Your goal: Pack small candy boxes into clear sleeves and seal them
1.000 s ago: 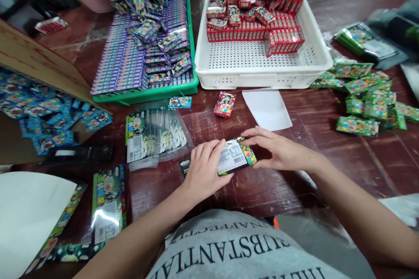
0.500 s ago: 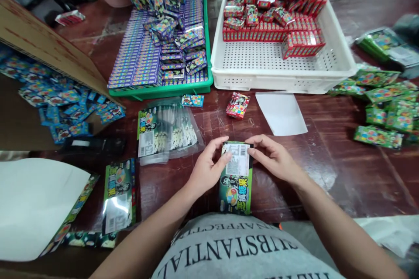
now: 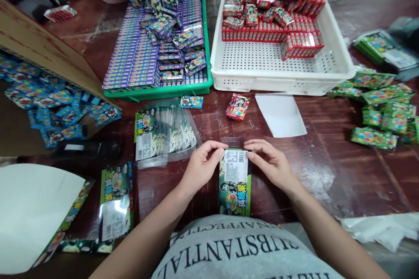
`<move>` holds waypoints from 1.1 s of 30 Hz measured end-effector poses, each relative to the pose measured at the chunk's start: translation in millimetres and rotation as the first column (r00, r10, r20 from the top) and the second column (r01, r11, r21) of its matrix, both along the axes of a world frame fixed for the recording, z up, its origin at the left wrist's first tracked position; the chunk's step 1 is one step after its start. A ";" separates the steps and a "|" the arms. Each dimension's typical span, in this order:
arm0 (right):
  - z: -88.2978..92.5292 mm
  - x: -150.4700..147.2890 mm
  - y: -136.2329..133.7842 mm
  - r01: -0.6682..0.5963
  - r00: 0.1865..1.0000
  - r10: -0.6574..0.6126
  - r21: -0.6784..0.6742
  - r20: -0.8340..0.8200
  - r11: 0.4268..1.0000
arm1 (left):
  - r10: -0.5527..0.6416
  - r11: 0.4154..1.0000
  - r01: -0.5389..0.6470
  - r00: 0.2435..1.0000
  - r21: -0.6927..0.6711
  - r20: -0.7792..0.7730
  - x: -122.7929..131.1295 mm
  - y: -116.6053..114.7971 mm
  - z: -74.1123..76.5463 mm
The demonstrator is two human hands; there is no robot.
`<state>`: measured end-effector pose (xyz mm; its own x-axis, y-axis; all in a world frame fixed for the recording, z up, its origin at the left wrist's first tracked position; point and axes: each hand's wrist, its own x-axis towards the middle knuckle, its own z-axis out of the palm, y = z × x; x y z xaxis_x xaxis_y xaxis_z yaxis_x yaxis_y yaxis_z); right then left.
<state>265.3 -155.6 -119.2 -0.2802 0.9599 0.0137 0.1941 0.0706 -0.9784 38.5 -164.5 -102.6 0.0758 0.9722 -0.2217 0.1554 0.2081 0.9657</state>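
A green and black candy pack (image 3: 234, 192) with a white barcode label lies upright before me, against the front of my shirt. My left hand (image 3: 200, 166) pinches its top left corner between thumb and fingers. At the top right corner, my right hand (image 3: 274, 166) grips it the same way. Between the fingertips a clear plastic flap (image 3: 234, 142) sticks out past the printed part. Beyond the hands are a small red candy box (image 3: 238, 107) and a small blue candy packet (image 3: 191, 102). Overlapping clear printed bags (image 3: 153, 139) lie left of my left hand.
A green tray (image 3: 157, 92) holds purple boxes; a white perforated crate (image 3: 278, 79) holds red ones. Green packets (image 3: 375, 138) lie at right, near a white sheet (image 3: 280, 115). At left are a cardboard box (image 3: 55, 48) with blue packets and another finished-looking pack (image 3: 116, 200).
Both hands have shifted to the pack's top edge, the left thumb moving off the label to the corner. The clear flap now shows between them. The view has tilted slightly.
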 end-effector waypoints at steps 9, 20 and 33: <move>13.4 2.7 2.7 -0.026 1.000 0.027 0.024 -0.016 0.999 | -0.080 0.997 0.081 0.996 -0.010 0.027 -3.3 8.0 13.1; 31.0 2.1 20.4 0.013 0.995 -0.048 -0.377 -0.084 0.926 | -0.205 0.968 0.196 0.978 -0.158 -0.040 -4.6 30.6 30.5; 1.3 39.0 52.4 0.163 0.802 -0.315 0.321 0.508 0.933 | -0.329 0.927 0.368 0.890 0.070 -0.316 -10.2 36.9 -7.0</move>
